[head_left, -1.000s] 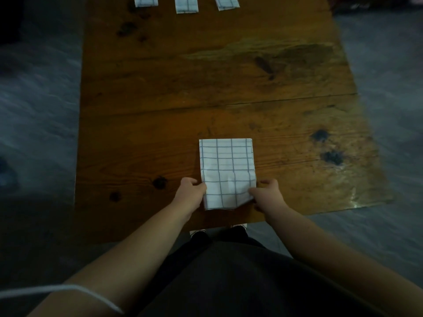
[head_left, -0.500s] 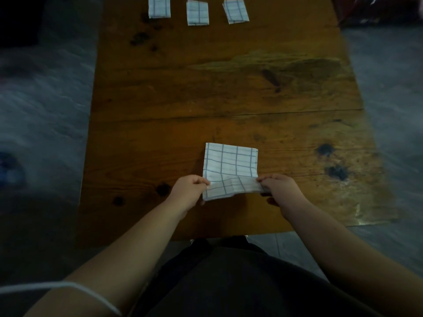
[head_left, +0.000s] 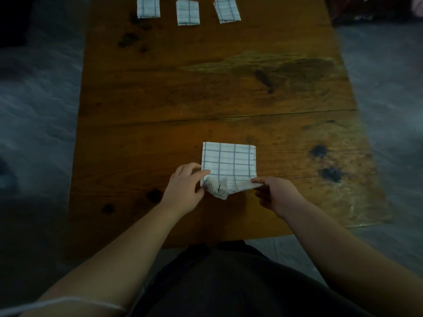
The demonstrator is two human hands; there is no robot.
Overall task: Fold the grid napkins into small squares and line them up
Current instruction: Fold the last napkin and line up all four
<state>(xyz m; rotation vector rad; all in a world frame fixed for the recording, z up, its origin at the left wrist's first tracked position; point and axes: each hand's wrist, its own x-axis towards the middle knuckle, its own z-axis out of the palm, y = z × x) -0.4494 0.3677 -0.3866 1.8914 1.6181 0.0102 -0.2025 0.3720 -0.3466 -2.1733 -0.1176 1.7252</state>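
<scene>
Grid napkin point(head_left: 229, 162), a rumpled cloth rectangle, is pinched by left hand point(head_left: 183, 189) and right hand point(head_left: 278, 193).

Napkin point(head_left: 229, 162) near table's point(head_left: 229, 88) front edge; three folded napkins point(head_left: 188, 12) far behind.

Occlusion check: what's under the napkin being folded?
The grid napkin lies on the table. Left hand and right hand pinch its raised near edge; only cloth shows there. The surface beneath is covered.
</scene>
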